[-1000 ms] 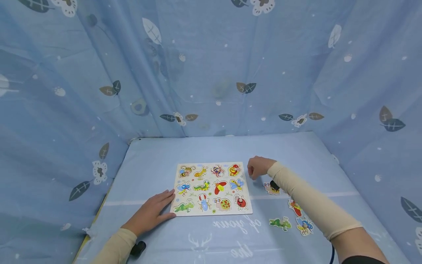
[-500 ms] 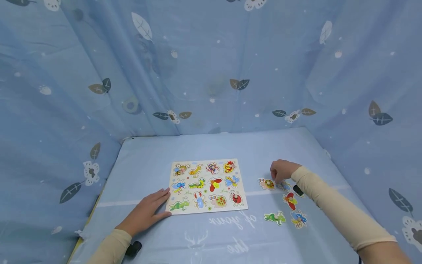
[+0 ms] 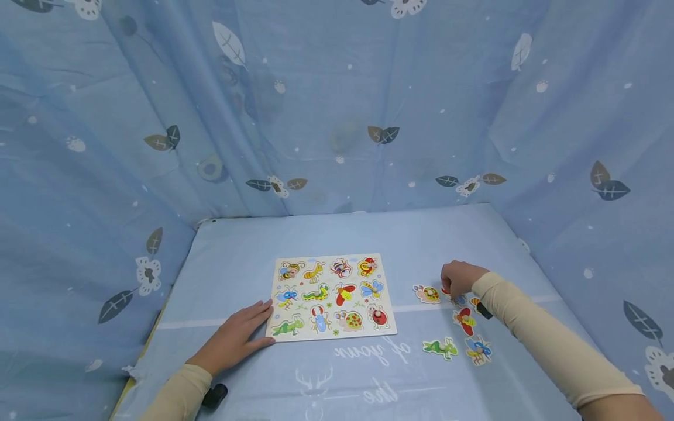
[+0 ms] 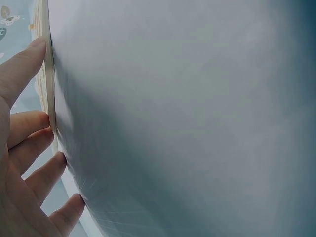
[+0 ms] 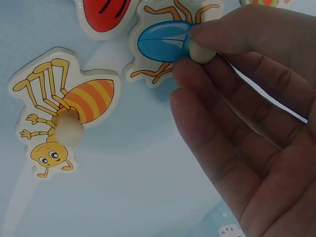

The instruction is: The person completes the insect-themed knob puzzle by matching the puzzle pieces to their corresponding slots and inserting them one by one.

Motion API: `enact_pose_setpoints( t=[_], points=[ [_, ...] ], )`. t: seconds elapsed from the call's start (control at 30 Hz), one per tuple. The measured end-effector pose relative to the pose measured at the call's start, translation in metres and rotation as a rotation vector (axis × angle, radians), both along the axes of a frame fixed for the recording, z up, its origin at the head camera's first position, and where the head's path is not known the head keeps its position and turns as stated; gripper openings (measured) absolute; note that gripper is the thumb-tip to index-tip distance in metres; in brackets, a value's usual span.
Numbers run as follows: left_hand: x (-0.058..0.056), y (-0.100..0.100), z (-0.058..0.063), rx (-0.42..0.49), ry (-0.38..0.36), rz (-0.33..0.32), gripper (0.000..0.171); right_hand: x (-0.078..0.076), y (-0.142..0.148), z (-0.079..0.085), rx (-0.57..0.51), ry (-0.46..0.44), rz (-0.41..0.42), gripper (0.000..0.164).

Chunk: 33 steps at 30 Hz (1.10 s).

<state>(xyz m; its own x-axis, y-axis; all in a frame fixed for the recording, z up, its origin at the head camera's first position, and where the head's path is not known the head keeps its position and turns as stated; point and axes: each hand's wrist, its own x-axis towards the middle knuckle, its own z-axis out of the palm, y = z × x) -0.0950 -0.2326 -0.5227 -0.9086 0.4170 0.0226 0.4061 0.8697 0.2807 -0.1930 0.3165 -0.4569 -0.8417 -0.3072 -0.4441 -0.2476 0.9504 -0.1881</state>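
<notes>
A peg puzzle board [image 3: 327, 262] with printed insects lies flat on the table. My left hand [image 3: 235, 333] rests against its left edge, fingers spread and fairly straight; the left wrist view shows fingertips [image 4: 37, 49] touching the board's side. To the right of the board, my right hand [image 3: 461, 277] pinches the round wooden knob of a blue beetle puzzle piece [image 5: 160, 42] between thumb and fingers. The head view shows this piece mostly hidden under the hand. Beside it in the right wrist view lies a yellow striped ant piece [image 5: 91, 101] with its own knob.
Loose pieces lie around the right hand: a snail [image 3: 427, 293], a red-winged insect [image 3: 464, 321], a green grasshopper [image 3: 441, 348] and a blue-winged insect [image 3: 478, 351]. Patterned blue curtains [image 3: 337, 105] surround the table at the back and sides.
My right hand has moved right, from beside the board to the loose pieces, and now holds the blue beetle piece's knob. The left hand keeps its place at the board; the head view has shifted slightly.
</notes>
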Motion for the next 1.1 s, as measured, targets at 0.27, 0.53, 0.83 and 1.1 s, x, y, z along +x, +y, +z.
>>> enact_pose_setpoints(
  t=[0.27,0.53,0.83,1.1],
  points=[
    [-0.001,0.003,0.003,-0.017,-0.023,-0.005,0.082,-0.003,-0.002,0.0,-0.012,-0.008,-0.011,0.015],
    [0.002,0.002,0.005,-0.029,-0.023,0.005,0.08,-0.019,-0.031,0.009,-0.051,0.03,0.032,0.018],
    [0.002,0.001,0.002,-0.025,-0.037,0.009,0.08,-0.03,-0.11,0.013,-0.03,0.047,0.16,0.019],
    [0.002,0.001,0.004,-0.022,-0.027,-0.003,0.083,-0.019,-0.191,0.012,-0.105,0.059,0.362,0.021]
  ],
)
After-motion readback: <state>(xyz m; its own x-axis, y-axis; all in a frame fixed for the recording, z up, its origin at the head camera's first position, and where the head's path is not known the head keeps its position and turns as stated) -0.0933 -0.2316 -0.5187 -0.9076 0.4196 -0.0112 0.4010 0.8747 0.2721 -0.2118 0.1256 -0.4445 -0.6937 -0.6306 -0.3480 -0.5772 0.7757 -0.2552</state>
